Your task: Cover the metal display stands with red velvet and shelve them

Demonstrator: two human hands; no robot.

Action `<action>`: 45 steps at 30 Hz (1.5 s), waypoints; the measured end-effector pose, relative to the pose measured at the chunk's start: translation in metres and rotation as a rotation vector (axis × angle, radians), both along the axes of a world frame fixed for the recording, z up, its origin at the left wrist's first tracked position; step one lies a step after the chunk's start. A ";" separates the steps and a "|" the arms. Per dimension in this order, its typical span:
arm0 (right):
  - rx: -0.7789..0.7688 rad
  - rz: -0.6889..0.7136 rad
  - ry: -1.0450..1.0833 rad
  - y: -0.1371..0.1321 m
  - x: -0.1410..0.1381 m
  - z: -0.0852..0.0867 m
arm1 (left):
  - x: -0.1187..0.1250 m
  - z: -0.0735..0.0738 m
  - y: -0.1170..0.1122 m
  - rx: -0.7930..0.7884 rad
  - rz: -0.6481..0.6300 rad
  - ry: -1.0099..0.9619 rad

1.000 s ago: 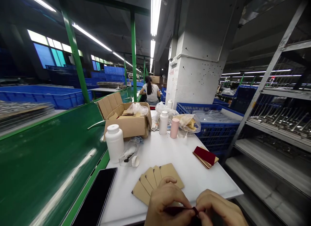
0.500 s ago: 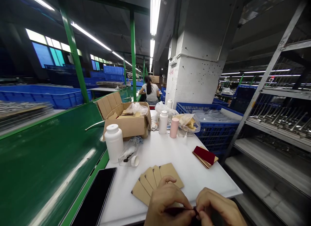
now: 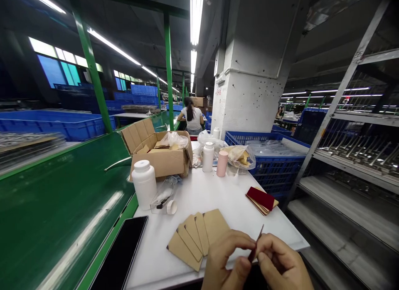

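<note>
While held just above the near edge of the white desk (image 3: 237,206), a narrow dark red strip (image 3: 252,251) stands tilted, its thin tip pointing up and away; the left hand (image 3: 227,259) pinches it from one side between thumb and fingers, the right hand (image 3: 280,261) pinches it from the other, the two close together; this low, tight grip leaves the tip free and the strip steady; its material is too small to tell. Just beside the left hand, several kraft card sheets (image 3: 196,236) lie fanned and overlapping on the desk; farther right, a stack of cards topped with dark red (image 3: 262,199) lies on its own; a black phone (image 3: 120,252) rests by the desk's left edge. Farther along stand a white plastic bottle (image 3: 144,184), a pink bottle (image 3: 222,163) and an open cardboard box (image 3: 162,159); a blue plastic crate (image 3: 277,165) sits past the desk; a green conveyor belt (image 3: 62,206) runs along the left; a metal shelf (image 3: 343,206) stands on the right; a co-worker (image 3: 192,120) sits beyond, back turned.
</note>
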State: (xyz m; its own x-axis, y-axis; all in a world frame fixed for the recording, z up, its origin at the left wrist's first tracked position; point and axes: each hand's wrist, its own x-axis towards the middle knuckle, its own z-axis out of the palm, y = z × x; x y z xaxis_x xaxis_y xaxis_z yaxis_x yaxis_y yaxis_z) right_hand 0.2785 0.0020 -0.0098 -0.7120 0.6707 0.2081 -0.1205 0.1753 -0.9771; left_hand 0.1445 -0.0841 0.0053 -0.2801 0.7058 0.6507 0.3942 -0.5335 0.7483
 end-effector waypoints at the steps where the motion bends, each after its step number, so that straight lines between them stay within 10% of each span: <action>1: 0.012 -0.044 0.012 0.001 0.000 -0.002 | 0.003 -0.002 0.002 -0.017 -0.003 -0.002; 9: -0.024 -0.419 0.113 -0.013 -0.022 -0.001 | 0.020 -0.009 0.016 -0.072 0.126 -0.154; 18: 0.014 -0.436 0.090 -0.014 -0.028 -0.006 | 0.027 -0.015 0.023 -0.048 0.199 -0.290; 25: 0.645 -0.667 0.093 -0.005 -0.019 -0.001 | 0.027 -0.018 0.023 -0.090 0.340 -0.235; 30: 0.949 -0.522 -0.012 0.014 -0.014 0.005 | 0.023 -0.018 0.020 -0.145 0.376 -0.062; 45: 0.156 -0.169 0.015 0.026 -0.020 -0.020 | 0.018 -0.024 0.026 -0.154 0.346 -0.453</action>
